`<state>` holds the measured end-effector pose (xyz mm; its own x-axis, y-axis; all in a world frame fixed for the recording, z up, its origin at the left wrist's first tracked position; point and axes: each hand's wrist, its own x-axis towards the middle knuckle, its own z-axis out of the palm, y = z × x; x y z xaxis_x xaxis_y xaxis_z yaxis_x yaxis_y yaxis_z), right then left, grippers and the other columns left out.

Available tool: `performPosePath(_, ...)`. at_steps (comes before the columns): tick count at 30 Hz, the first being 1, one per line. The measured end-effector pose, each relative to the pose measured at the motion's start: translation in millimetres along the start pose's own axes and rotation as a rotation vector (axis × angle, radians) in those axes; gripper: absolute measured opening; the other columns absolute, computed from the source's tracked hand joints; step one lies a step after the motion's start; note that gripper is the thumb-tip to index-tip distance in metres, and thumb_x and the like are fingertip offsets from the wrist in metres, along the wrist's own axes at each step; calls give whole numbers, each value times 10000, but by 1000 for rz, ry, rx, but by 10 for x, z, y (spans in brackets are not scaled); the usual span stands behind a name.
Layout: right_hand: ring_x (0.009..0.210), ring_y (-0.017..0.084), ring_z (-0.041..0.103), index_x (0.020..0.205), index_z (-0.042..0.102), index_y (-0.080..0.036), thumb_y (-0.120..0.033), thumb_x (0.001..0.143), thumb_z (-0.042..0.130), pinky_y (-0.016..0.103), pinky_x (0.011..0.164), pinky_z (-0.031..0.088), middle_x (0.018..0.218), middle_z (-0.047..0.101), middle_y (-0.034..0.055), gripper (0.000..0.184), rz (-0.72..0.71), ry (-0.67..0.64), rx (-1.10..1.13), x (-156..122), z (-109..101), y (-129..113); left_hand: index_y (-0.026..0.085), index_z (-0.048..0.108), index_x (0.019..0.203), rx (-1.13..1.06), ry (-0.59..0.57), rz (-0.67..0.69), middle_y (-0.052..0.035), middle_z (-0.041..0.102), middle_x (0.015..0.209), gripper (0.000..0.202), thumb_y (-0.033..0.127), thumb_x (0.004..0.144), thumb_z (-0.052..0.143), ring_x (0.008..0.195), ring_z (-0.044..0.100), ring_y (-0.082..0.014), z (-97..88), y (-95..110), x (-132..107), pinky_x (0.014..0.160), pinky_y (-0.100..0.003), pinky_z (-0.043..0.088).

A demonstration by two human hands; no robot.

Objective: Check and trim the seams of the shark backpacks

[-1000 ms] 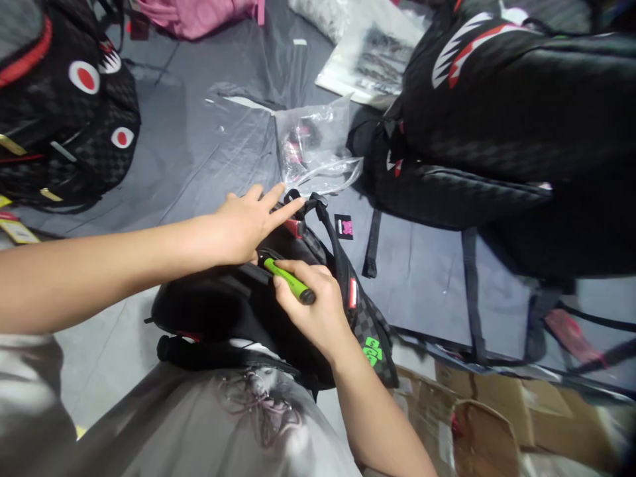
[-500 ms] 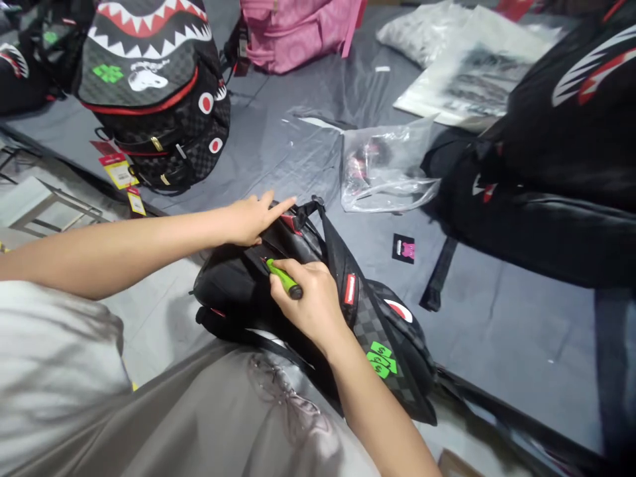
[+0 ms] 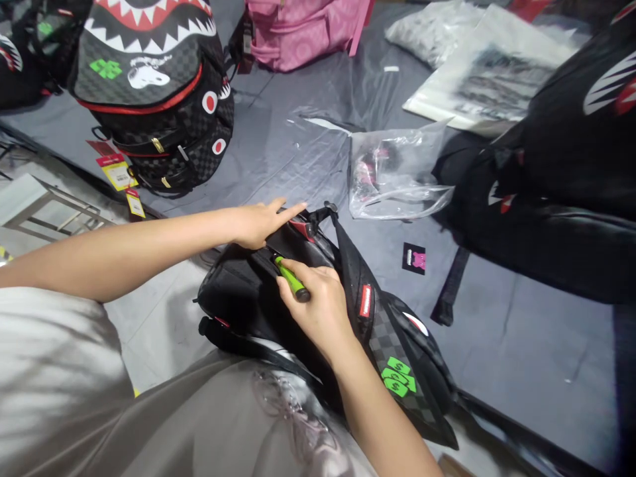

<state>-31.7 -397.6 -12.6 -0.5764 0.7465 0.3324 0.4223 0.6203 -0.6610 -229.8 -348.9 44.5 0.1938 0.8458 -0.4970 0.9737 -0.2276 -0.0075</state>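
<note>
A black backpack lies tilted against my lap at the table's edge, its checkered flap with a green print turned to the right. My left hand holds the backpack's upper left part, thumb tucked at the edge and two fingers stretched over the top. In my right hand is a green-handled tool with a black end, its dark tip against the black fabric close to my left thumb. What kind of tip it has I cannot make out.
On the grey-covered table stand a shark-mouth backpack with tags and a pink backpack. A clear plastic bag, a small black card, white packages and a large black backpack lie right. A stool stands left.
The whole view has shifted slightly, so things appear a little further right and lower. The green-handled tool's tip sits nearer my left thumb; both hands keep their holds.
</note>
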Motion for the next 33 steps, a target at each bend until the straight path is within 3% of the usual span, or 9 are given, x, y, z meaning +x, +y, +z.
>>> performPosePath(6, 800, 194, 710, 1120, 697, -199, -237, 916, 616, 357, 811, 449, 1049, 782, 48, 223, 12, 3, 49, 134, 198, -20, 325, -117, 1584, -24, -4, 43, -168, 145, 1653, 1076, 121, 810, 601, 1265, 544, -308, 4, -60, 64, 918, -347, 490)
performPosePath(12, 782, 193, 707, 1114, 699, -199, -245, 920, 602, 364, 819, 454, 1000, 785, 56, 222, 63, -53, 19, 215, 245, 13, 322, -59, 1596, -19, -16, 56, -166, 283, 1597, 1045, 127, 804, 595, 1168, 580, -301, 11, -86, 112, 854, -352, 505)
performPosePath(17, 790, 189, 710, 1115, 697, -218, -247, 921, 599, 357, 821, 459, 997, 785, 45, 219, 82, -76, 25, 244, 262, -20, 281, -20, 1605, -20, -31, 55, -180, 302, 1576, 1017, 152, 804, 595, 1169, 571, -323, -35, -70, 117, 857, -371, 502)
performPosePath(24, 784, 195, 710, 1110, 691, -203, -235, 925, 583, 366, 809, 464, 997, 783, 64, 217, 85, -49, -42, 213, 273, -66, 286, 12, 1606, -31, 48, 88, -184, 347, 1535, 1019, 91, 777, 571, 1136, 582, -331, 87, -112, 175, 806, -371, 512)
performPosePath(29, 786, 213, 721, 1121, 693, -184, -210, 913, 587, 389, 802, 472, 1000, 783, 83, 235, 58, -24, -100, 221, 291, -61, 283, 29, 1607, -60, 23, 79, -191, 320, 1558, 1002, 61, 783, 554, 1161, 571, -338, 70, -122, 169, 850, -388, 510)
performPosePath(33, 960, 224, 735, 1147, 702, -232, -187, 895, 587, 389, 865, 514, 1119, 764, 73, 281, 26, -102, 15, 258, 279, 11, 289, 25, 1607, -69, 26, 75, -194, 307, 1572, 996, 98, 793, 567, 1173, 567, -342, 54, -113, 169, 872, -403, 507)
